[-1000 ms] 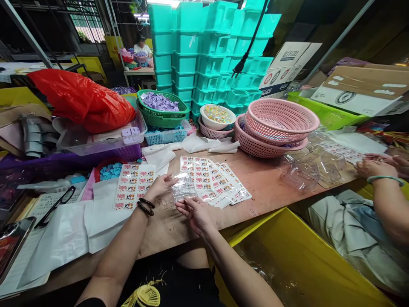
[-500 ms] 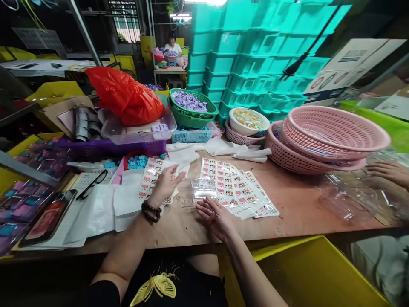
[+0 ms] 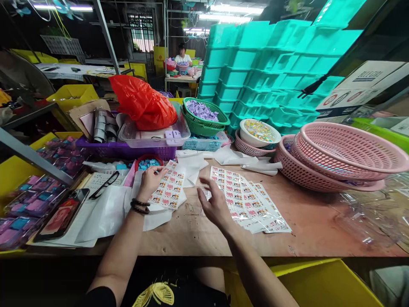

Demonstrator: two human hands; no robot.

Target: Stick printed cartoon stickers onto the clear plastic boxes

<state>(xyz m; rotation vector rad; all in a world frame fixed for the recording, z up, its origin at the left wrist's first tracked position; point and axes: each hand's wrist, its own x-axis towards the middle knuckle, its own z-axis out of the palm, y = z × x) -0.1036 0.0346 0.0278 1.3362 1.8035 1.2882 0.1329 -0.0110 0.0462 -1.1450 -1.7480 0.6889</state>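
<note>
A sheet of cartoon cat stickers [image 3: 171,187] lies over white paper on the left of the wooden table. My left hand [image 3: 151,182], with a beaded bracelet at the wrist, pinches that sheet's upper left edge. To the right, my right hand [image 3: 216,207] is over the table, its thumb and fingers apart and nothing seen between them. Behind its fingers shows a sliver of clear plastic [image 3: 206,194], mostly hidden by the hand. More sticker sheets [image 3: 244,194] are fanned out right beside this hand.
Glasses [image 3: 104,186] and a phone [image 3: 62,213] lie at the left. A red bag [image 3: 145,104], a green basket of purple pieces [image 3: 204,123] and a white bowl [image 3: 259,131] line the back. Pink baskets [image 3: 332,170] and clear plastic packaging [image 3: 367,217] occupy the right.
My left hand has moved from above the sticker sheet to its upper left edge. My right hand has turned and lifted, now covering most of the clear plastic box. The view has shifted.
</note>
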